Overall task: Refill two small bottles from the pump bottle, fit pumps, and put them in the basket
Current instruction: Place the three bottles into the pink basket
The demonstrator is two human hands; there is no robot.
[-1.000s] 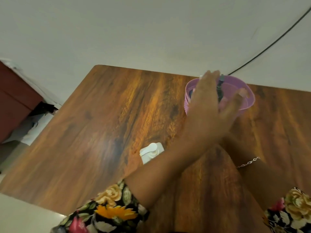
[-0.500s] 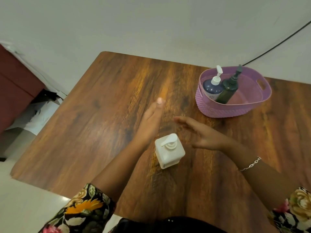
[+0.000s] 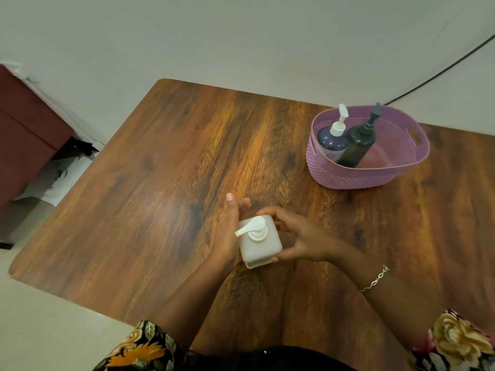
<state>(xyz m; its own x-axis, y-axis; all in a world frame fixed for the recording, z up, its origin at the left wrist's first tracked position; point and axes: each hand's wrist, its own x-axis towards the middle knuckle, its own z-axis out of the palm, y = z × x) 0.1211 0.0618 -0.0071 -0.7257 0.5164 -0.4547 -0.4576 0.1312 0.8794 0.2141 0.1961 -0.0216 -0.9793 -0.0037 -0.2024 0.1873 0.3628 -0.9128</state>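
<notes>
A white square pump bottle (image 3: 261,243) stands on the wooden table (image 3: 160,183) near its front. My left hand (image 3: 227,231) lies against the bottle's left side with fingers nearly straight. My right hand (image 3: 297,236) curls round its right side, thumb low and fingers at the far edge. At the back right a purple basket (image 3: 375,178) holds two small bottles: a dark blue one with a white pump (image 3: 333,140) and a dark green one with a dark pump (image 3: 360,143), both leaning.
A black cable (image 3: 442,70) runs over the floor behind the basket. A dark red cabinet (image 3: 24,135) with white papers (image 3: 61,178) beside it stands left of the table. The table's left edge slants toward me.
My hands left the basket, where the two small bottles now stand, and came back toward me. They closed in on the white pump bottle from both sides.
</notes>
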